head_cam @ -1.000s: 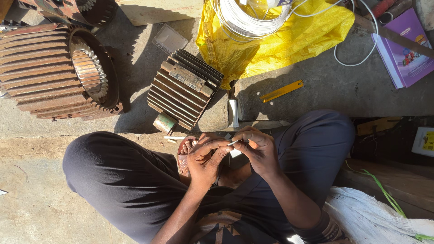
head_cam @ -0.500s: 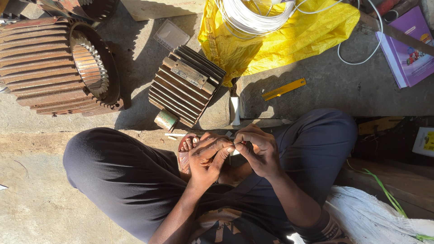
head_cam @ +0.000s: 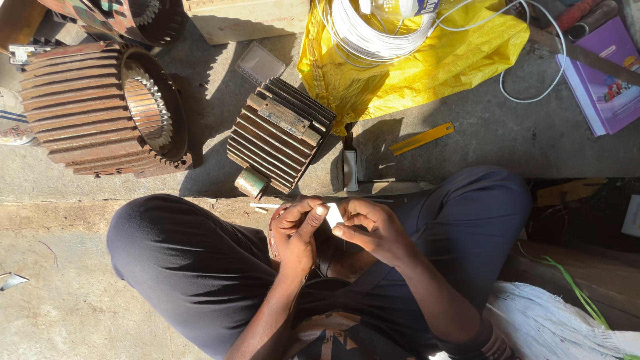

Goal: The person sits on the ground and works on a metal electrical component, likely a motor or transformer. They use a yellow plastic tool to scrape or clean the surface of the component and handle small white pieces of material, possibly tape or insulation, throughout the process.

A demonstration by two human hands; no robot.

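Paper, a small white strip [head_cam: 334,215], sits pinched between both hands above the person's crossed legs, in front of the lap. Its long axis seems to run away from the body, tilted a little, though the piece is too small to be sure. The left hand [head_cam: 297,230] holds it from the left with thumb and forefinger closed on its edge; the right hand [head_cam: 373,227] meets it from the right, fingers [head_cam: 347,229] curled and grasping the lower end. Both hands touch it, neither clearly nearer. Just beyond the hands, on the concrete floor [head_cam: 500,133], lie a small white box [head_cam: 351,170] and a small finned motor housing [head_cam: 280,133] with a short metal cylinder [head_cam: 251,182] beside it. Farther left stands a large rusty ribbed motor housing [head_cam: 100,110]. Beyond lie a yellow bag [head_cam: 427,73] with a coil of white wire [head_cam: 373,30], a yellow ruler [head_cam: 421,139] and a purple book [head_cam: 610,80]
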